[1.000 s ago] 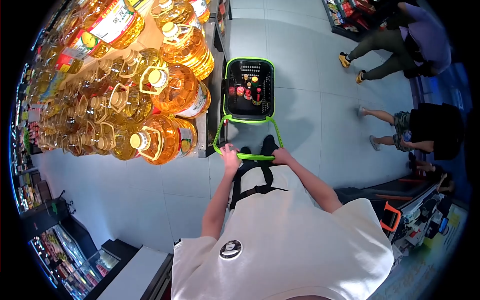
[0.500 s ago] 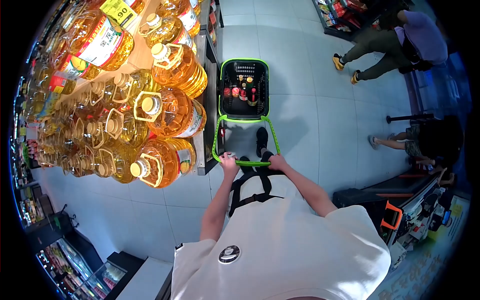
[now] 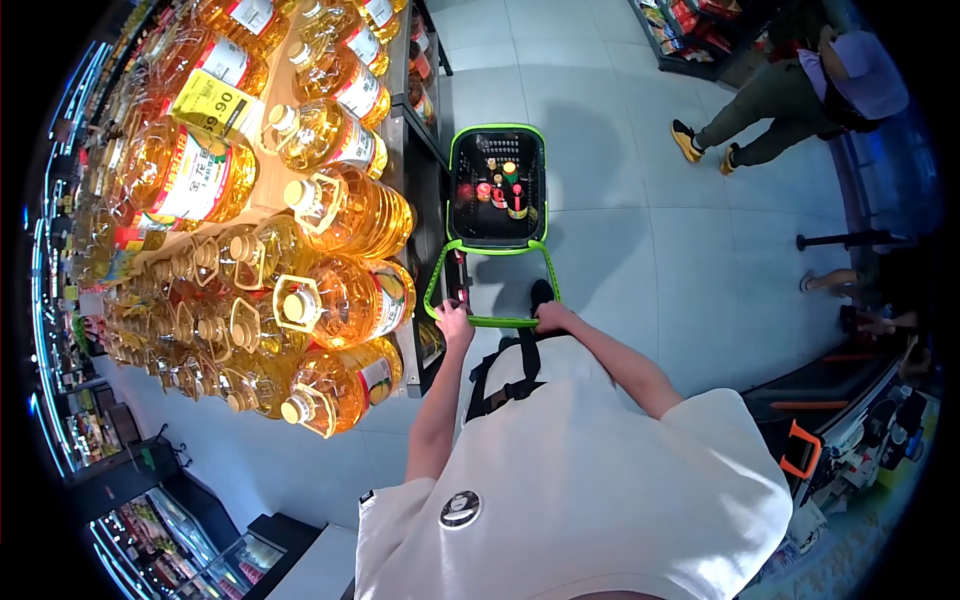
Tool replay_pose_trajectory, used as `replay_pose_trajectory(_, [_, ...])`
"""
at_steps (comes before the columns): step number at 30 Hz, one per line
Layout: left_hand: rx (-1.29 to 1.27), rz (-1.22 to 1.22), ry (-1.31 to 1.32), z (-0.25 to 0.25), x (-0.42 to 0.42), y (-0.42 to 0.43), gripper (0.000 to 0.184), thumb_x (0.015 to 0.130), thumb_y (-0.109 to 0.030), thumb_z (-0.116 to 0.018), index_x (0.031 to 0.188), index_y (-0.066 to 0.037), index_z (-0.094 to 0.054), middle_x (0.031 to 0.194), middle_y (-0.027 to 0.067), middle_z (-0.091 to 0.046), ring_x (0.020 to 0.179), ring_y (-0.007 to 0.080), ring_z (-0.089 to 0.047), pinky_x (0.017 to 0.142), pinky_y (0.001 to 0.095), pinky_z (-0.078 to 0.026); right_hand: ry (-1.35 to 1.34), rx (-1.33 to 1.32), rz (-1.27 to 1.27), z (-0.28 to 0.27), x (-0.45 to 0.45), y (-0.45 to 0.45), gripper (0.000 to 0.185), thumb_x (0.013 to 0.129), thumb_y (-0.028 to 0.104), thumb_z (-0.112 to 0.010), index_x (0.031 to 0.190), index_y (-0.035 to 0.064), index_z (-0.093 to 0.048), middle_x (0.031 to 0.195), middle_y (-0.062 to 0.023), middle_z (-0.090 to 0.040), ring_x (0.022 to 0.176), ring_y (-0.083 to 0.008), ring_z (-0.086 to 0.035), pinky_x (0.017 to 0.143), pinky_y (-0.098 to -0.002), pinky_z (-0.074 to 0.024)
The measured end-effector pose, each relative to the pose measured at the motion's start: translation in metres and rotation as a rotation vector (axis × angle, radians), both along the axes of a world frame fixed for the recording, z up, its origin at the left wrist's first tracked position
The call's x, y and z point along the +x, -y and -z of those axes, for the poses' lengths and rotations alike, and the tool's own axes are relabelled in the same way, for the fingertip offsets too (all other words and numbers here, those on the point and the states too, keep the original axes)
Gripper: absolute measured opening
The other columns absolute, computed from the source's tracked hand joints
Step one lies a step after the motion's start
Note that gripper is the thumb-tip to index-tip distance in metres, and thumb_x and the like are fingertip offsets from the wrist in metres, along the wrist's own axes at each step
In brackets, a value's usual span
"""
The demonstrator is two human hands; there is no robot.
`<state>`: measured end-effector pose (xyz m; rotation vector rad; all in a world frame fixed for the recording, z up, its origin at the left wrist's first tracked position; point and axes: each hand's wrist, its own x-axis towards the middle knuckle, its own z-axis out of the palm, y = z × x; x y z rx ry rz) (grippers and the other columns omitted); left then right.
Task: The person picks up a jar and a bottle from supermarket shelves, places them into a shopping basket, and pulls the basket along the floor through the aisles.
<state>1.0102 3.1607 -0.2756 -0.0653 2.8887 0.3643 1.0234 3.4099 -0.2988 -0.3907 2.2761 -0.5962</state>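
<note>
While we hold the basket (image 3: 470, 225) by its handle (image 3: 500, 322), a few small bottles (image 3: 516, 205) are already inside it.

From the left, oil jugs (image 3: 360, 215) crowd the display beside us, the front ones near our left hand (image 3: 454, 325), whose fingers curl round the handle's left end. In the middle, the basket stands on the floor (image 3: 700, 300) ahead of our shoe (image 3: 541, 293); we judge it only part-filled, since bare space surrounds the bottles, though how much is left we cannot tell. Next, our right hand (image 3: 553, 318) grips the handle's other end, its fingers partly hidden. Farther right, a person (image 3: 865, 80) stands well apart.
</note>
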Motion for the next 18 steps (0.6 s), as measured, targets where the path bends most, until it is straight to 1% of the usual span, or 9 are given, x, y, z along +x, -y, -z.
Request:
replay_pose_trajectory(2, [-0.030, -0.011, 0.005, -0.007, -0.018, -0.009, 0.014, 0.063, -0.010, -0.064, 0.075, -0.016, -0.063, 0.106, 0.0050, -0.043, 0.104, 0.0293, -0.037, 0.080, 0.0454, -0.039, 0.036, -0.005, 0.009, 0.000, -0.018, -0.006, 0.029, 0.058, 0.029, -0.060, 0.078, 0.0095, -0.066, 0.076, -0.0152, -0.063, 0.073, -0.0314, -0.061, 0.069, -0.0400, -0.0497])
replay_pose_trajectory(4, [-0.037, -0.046, 0.034, -0.013, -0.036, -0.017, 0.013, 0.068, -0.008, -0.060, 0.076, -0.016, -0.064, 0.105, 0.0043, -0.043, 0.105, 0.0278, -0.037, 0.081, 0.0431, -0.039, 0.006, -0.016, 0.000, 0.004, -0.035, -0.009, 0.029, 0.058, 0.029, -0.059, 0.078, 0.0094, -0.066, 0.076, -0.0154, -0.063, 0.073, -0.0315, -0.061, 0.068, -0.0401, -0.0497])
replay_pose_trajectory(5, [-0.065, -0.041, 0.029, -0.015, -0.044, -0.021, 0.013, 0.070, -0.009, -0.059, 0.078, -0.018, -0.064, 0.105, 0.0035, -0.043, 0.105, 0.0265, -0.037, 0.081, 0.0425, -0.039, -0.018, -0.023, -0.006, 0.005, -0.042, -0.011, 0.029, 0.058, 0.029, -0.059, 0.078, 0.0092, -0.066, 0.075, -0.0155, -0.062, 0.072, -0.0316, -0.061, 0.068, -0.0402, -0.0496])
replay_pose_trajectory(9, [-0.076, -0.039, 0.069, -0.022, -0.075, -0.030, 0.016, 0.069, -0.009, -0.059, 0.081, -0.018, -0.065, 0.105, 0.0034, -0.043, 0.105, 0.0264, -0.036, 0.081, 0.0425, -0.039, 0.014, -0.041, 0.032, 0.006, -0.071, -0.022, 0.029, 0.058, 0.030, -0.059, 0.077, 0.0091, -0.066, 0.074, -0.0152, -0.062, 0.071, -0.0316, -0.061, 0.067, -0.0405, -0.0494])
replay_pose_trajectory(11, [-0.074, -0.035, 0.076, -0.024, -0.089, -0.034, 0.016, 0.069, -0.009, -0.059, 0.081, -0.018, -0.065, 0.105, 0.0037, -0.042, 0.105, 0.0267, -0.036, 0.082, 0.0430, -0.038, -0.038, -0.090, 0.062, 0.004, -0.083, -0.027, 0.027, 0.059, 0.028, -0.061, 0.077, 0.0085, -0.066, 0.074, -0.0139, -0.063, 0.072, -0.0298, -0.061, 0.067, -0.0402, -0.0487])
replay_pose_trajectory(16, [-0.080, -0.019, 0.079, -0.020, -0.119, -0.047, 0.016, 0.069, -0.010, -0.059, 0.083, -0.016, -0.065, 0.107, 0.0050, -0.043, 0.106, 0.0278, -0.036, 0.083, 0.0441, -0.038, -0.069, -0.104, 0.156, 0.002, -0.104, -0.041, 0.026, 0.058, 0.028, -0.061, 0.075, 0.0088, -0.066, 0.072, -0.0140, -0.062, 0.070, -0.0313, -0.060, 0.066, -0.0405, -0.0485])
replay_pose_trajectory(17, [-0.080, -0.027, 0.095, -0.021, -0.125, -0.051, 0.015, 0.070, -0.010, -0.059, 0.082, -0.015, -0.065, 0.107, 0.0053, -0.043, 0.106, 0.0282, -0.036, 0.084, 0.0444, -0.038, -0.097, -0.100, 0.172, 0.003, -0.110, -0.043, 0.025, 0.058, 0.027, -0.061, 0.075, 0.0089, -0.066, 0.071, -0.0142, -0.062, 0.069, -0.0320, -0.060, 0.066, -0.0407, -0.0484])
replay_pose_trajectory(18, [-0.036, -0.035, 0.051, -0.019, -0.130, -0.053, 0.012, 0.067, -0.009, -0.059, 0.078, -0.013, -0.065, 0.105, 0.0060, -0.043, 0.105, 0.0292, -0.037, 0.081, 0.0452, -0.038, -0.104, -0.095, 0.176, 0.003, -0.116, -0.046, 0.025, 0.058, 0.027, -0.061, 0.075, 0.0089, -0.066, 0.071, -0.0142, -0.062, 0.069, -0.0320, -0.060, 0.066, -0.0407, -0.0484])
